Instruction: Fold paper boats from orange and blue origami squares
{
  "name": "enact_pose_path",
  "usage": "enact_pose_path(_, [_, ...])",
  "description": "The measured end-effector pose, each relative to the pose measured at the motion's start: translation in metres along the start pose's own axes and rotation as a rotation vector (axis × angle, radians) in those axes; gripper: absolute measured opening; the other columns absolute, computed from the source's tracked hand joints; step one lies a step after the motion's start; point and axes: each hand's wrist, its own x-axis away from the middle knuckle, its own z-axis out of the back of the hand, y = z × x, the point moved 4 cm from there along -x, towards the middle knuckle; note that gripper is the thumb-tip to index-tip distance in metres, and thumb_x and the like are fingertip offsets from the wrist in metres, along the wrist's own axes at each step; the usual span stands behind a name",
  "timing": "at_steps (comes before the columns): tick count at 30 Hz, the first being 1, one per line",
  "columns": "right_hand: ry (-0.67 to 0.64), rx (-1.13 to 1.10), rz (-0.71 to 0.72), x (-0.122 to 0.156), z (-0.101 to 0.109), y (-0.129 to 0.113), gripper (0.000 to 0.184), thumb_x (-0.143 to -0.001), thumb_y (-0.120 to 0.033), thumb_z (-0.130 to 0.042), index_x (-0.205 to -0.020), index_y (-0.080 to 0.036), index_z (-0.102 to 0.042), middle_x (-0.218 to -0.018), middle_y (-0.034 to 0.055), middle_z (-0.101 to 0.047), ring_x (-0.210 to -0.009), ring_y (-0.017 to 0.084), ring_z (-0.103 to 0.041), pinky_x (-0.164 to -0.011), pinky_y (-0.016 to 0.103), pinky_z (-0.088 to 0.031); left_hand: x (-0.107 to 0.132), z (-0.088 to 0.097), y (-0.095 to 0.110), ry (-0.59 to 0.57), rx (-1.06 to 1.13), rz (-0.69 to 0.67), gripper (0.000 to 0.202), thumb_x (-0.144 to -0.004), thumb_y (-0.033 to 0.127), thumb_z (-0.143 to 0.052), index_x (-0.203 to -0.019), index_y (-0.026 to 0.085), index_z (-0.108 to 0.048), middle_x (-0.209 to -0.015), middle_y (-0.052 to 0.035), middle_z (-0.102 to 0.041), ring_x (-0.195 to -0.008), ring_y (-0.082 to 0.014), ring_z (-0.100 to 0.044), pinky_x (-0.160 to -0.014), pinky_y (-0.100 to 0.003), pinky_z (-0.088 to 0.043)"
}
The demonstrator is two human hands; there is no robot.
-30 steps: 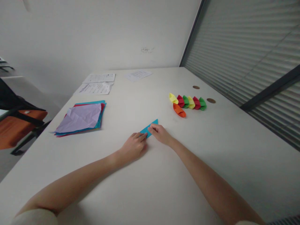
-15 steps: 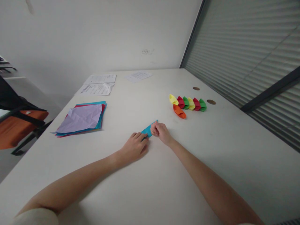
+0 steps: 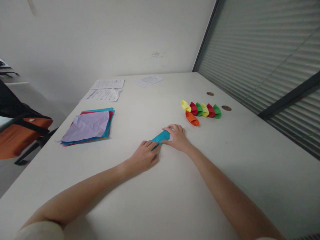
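A folded blue paper piece (image 3: 161, 137) lies on the white table (image 3: 155, 200) between my two hands. My left hand (image 3: 145, 156) rests on the table with its fingertips pressed on the paper's near end, fingers together. My right hand (image 3: 177, 136) lies over the paper's far end, thumb under its edge and fingers curved along it, pinching the fold.
A row of folded paper shapes in yellow, red and green (image 3: 201, 109), with an orange one (image 3: 192, 118) in front, sits beyond my right hand. A stack of coloured sheets (image 3: 87, 126) lies to the left. Printed pages (image 3: 105, 91) lie at the far edge. An orange chair (image 3: 17, 133) stands left.
My right hand has slid along the blue paper toward its far end and flattened over it. The paper looks shorter and folded over. My left hand has kept its place.
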Motion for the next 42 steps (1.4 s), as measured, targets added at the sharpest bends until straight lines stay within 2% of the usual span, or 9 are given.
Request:
enact_pose_path(5, [-0.009, -0.04, -0.085, -0.003, -0.005, 0.011, 0.059, -0.08, -0.052, -0.067, -0.133, -0.031, -0.055, -0.126, 0.0113, -0.051, -0.119, 0.032, -0.044, -0.103, 0.051, -0.034, 0.001, -0.004, -0.001, 0.042, 0.028, 0.005, 0.026, -0.087, 0.019, -0.052, -0.11, 0.013, -0.062, -0.12, -0.0148, -0.062, -0.103, -0.0269, -0.06, -0.09, -0.043, -0.048])
enact_pose_path(9, [-0.005, -0.068, -0.077, -0.002, -0.003, 0.013, 0.044, -0.089, -0.039, -0.058, -0.132, -0.032, -0.056, -0.123, 0.0102, -0.052, -0.117, 0.028, -0.047, -0.103, 0.047, -0.037, 0.002, -0.006, -0.002, 0.08, 0.045, 0.005, 0.021, -0.085, 0.019, -0.055, -0.103, 0.014, -0.065, -0.118, -0.0145, -0.064, -0.1, -0.0262, -0.062, -0.089, -0.043, -0.049])
enact_pose_path(15, [0.042, 0.025, -0.041, 0.004, -0.003, -0.005, 0.068, -0.078, -0.065, -0.061, -0.135, -0.028, -0.054, -0.127, 0.0137, -0.049, -0.124, 0.034, -0.041, -0.106, 0.054, -0.031, 0.001, -0.004, -0.002, 0.079, 0.038, 0.007, 0.025, -0.084, 0.018, -0.055, -0.106, 0.013, -0.065, -0.113, -0.0149, -0.065, -0.099, -0.0264, -0.061, -0.089, -0.044, -0.05])
enact_pose_path(20, [0.018, 0.059, -0.138, 0.003, -0.012, 0.007, 0.074, -0.075, -0.067, -0.062, -0.139, -0.031, -0.05, -0.132, 0.0152, -0.047, -0.134, 0.043, -0.03, -0.105, 0.07, -0.019, 0.002, -0.003, -0.002, 0.088, 0.061, -0.011, 0.025, -0.085, 0.017, -0.053, -0.106, 0.012, -0.066, -0.117, -0.0167, -0.064, -0.099, -0.0274, -0.061, -0.087, -0.046, -0.05])
enact_pose_path(23, [0.025, 0.001, -0.165, 0.002, -0.011, 0.019, 0.063, -0.08, -0.057, -0.063, -0.136, -0.033, -0.052, -0.127, 0.0139, -0.051, -0.126, 0.04, -0.041, -0.103, 0.068, -0.026, 0.003, -0.005, -0.003, 0.095, 0.071, -0.004, 0.024, -0.085, 0.017, -0.053, -0.104, 0.013, -0.066, -0.118, -0.0167, -0.064, -0.099, -0.0272, -0.061, -0.088, -0.046, -0.05])
enact_pose_path(26, [0.059, -0.073, -0.053, 0.001, -0.005, 0.018, 0.046, -0.087, -0.046, -0.059, -0.129, -0.031, -0.06, -0.124, 0.0127, -0.053, -0.12, 0.032, -0.048, -0.104, 0.056, -0.035, 0.003, -0.006, -0.004, 0.121, 0.094, 0.015, 0.024, -0.085, 0.018, -0.053, -0.104, 0.014, -0.067, -0.118, -0.0157, -0.064, -0.099, -0.0265, -0.061, -0.088, -0.045, -0.049])
enact_pose_path(31, [0.015, -0.073, 0.15, 0.004, 0.0, 0.002, 0.046, -0.083, -0.055, -0.062, -0.122, -0.029, -0.067, -0.132, 0.01, -0.053, -0.132, 0.034, -0.037, -0.109, 0.053, -0.03, 0.004, -0.003, -0.005, 0.13, 0.121, 0.053, 0.025, -0.085, 0.021, -0.053, -0.105, 0.015, -0.068, -0.119, -0.0133, -0.065, -0.102, -0.0271, -0.059, -0.091, -0.045, -0.048])
enact_pose_path(36, [0.008, -0.081, 0.164, 0.005, -0.001, 0.0, 0.035, -0.083, -0.049, -0.067, -0.112, -0.03, -0.072, -0.131, 0.0084, -0.055, -0.131, 0.032, -0.037, -0.108, 0.053, -0.032, 0.004, -0.002, -0.004, 0.084, 0.116, 0.042, 0.027, -0.086, 0.024, -0.055, -0.108, 0.015, -0.067, -0.123, -0.0131, -0.062, -0.104, -0.0285, -0.056, -0.092, -0.046, -0.047])
enact_pose_path(42, [0.03, -0.184, 0.157, 0.003, -0.001, -0.002, 0.018, -0.081, -0.04, -0.07, -0.094, -0.027, -0.075, -0.125, 0.0088, -0.056, -0.124, 0.029, -0.043, -0.106, 0.052, -0.035, 0.005, 0.0, -0.006, 0.159, 0.243, 0.038, 0.027, -0.092, 0.031, -0.052, -0.112, 0.019, -0.065, -0.124, -0.0117, -0.061, -0.111, -0.0261, -0.054, -0.097, -0.045, -0.043])
